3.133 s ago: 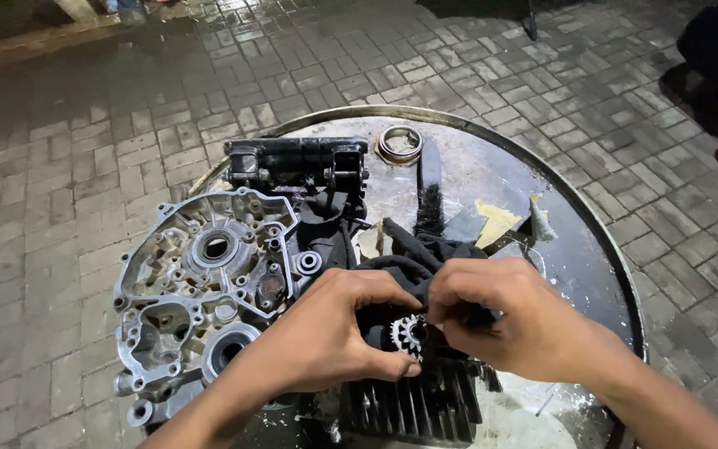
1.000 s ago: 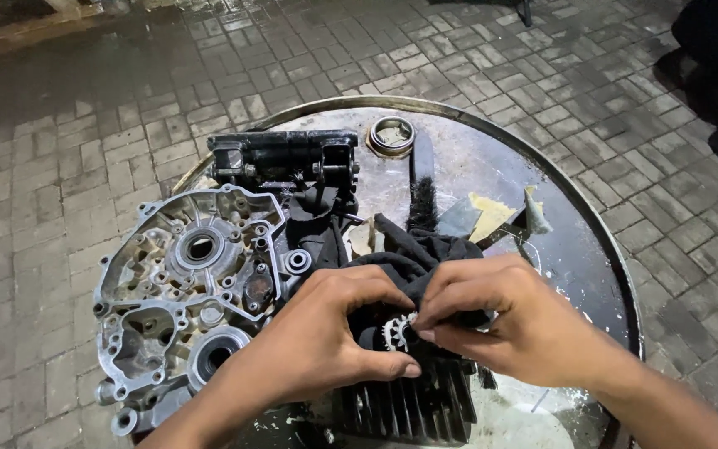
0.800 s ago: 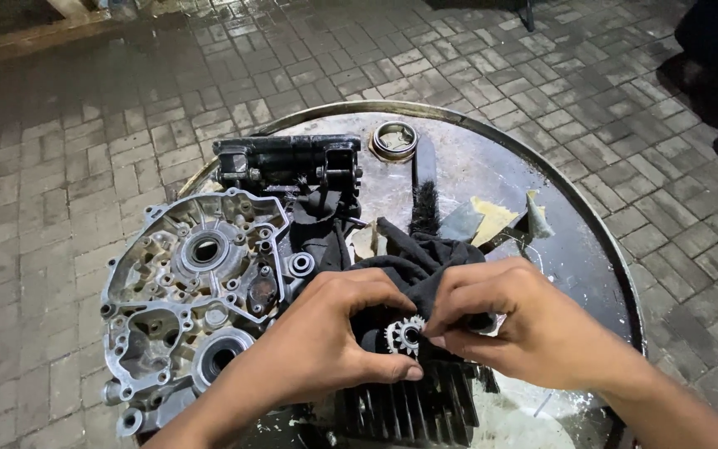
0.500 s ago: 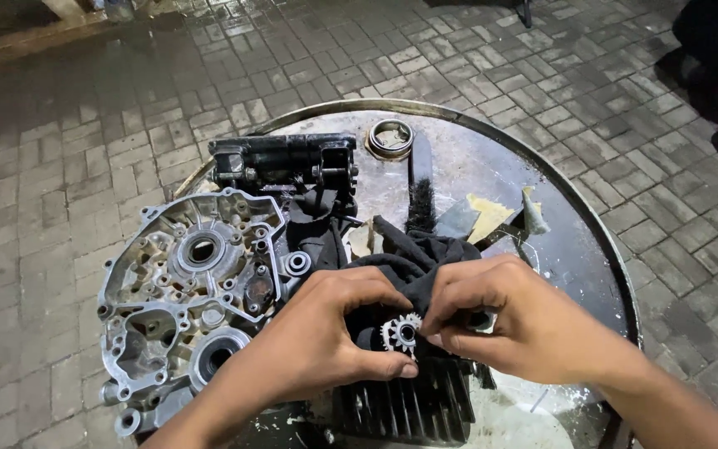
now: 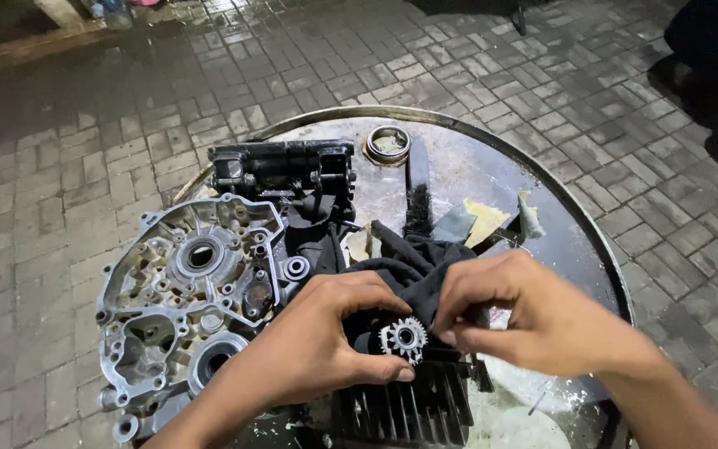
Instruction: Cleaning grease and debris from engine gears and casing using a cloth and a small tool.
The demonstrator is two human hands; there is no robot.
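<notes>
The small toothed gear (image 5: pixel 403 337) sits near the centre of the round metal drum top (image 5: pixel 492 158), raised just above the black finned cylinder (image 5: pixel 405 403) at the near edge. The left hand (image 5: pixel 313 349) has its fingers closed around the gear's left and lower rim, thumb underneath. The right hand (image 5: pixel 533 320) pinches a fold of the black rag (image 5: pixel 413 270) against the gear's right side, fingers drawn together on the cloth.

Judgement: the gear is rigid metal, light for one hand, and likely oily, so slippery on bare skin (the teeth offer the surest purchase). Hold it by the rim, not the bore. The rag is soft and bunches freely.

To the left lies a silver engine crankcase half (image 5: pixel 184 291); farther off, a dark cast housing (image 5: pixel 280 166) and a bearing ring (image 5: pixel 386 145).
</notes>
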